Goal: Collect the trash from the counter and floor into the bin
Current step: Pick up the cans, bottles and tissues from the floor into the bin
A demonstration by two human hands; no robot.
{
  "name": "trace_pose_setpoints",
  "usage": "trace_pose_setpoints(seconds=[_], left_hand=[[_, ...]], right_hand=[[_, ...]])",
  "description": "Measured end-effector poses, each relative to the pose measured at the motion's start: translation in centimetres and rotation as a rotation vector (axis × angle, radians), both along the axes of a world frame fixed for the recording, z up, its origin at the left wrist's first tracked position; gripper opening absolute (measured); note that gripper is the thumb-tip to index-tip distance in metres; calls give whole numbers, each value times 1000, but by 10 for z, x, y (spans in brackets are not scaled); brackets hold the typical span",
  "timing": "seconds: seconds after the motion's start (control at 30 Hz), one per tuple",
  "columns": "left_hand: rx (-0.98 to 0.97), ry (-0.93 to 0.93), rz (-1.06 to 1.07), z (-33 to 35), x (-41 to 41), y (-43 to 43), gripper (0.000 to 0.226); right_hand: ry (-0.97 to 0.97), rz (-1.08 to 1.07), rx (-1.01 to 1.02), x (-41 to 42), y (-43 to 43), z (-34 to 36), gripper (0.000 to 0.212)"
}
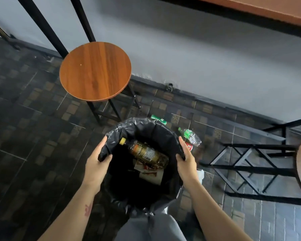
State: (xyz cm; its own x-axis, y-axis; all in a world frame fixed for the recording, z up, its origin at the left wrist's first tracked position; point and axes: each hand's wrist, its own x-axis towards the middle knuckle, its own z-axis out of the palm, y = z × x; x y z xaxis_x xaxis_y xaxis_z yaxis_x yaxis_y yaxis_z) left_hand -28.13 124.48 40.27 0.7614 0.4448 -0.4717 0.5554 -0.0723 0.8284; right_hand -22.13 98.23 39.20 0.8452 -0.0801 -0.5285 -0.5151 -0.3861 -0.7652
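**Bin partly filled, more trash lying on the floor**

The left hand (96, 164) and the right hand (186, 162) are each gripping the rim of the bin (142, 124), one on each side. A brown bottle (146, 152) and a paper box (149, 171) are lying inside the bin. A green can (158, 119), a squashed bottle (189, 135) and a red bit (188, 146) are waiting on the floor just past the bin.

Both hands grip the rim of the black-lined bin (142, 126), left hand (96, 163) and right hand (187, 160) on opposite sides. Inside lie a yellow-capped bottle (146, 152) and a carton (150, 173). On the floor beyond lie a green can (158, 119) and a crushed bottle (190, 135).
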Motion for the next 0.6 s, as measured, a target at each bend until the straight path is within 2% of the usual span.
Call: trace_pose_setpoints(seconds=[0.3, 0.6], left_hand=[[38, 110, 58, -143, -30, 20, 62], [66, 35, 185, -302, -39, 69, 56]], right_hand=[[115, 23, 5, -16, 22, -136, 69], [71, 72, 22, -10, 83, -295, 70]])
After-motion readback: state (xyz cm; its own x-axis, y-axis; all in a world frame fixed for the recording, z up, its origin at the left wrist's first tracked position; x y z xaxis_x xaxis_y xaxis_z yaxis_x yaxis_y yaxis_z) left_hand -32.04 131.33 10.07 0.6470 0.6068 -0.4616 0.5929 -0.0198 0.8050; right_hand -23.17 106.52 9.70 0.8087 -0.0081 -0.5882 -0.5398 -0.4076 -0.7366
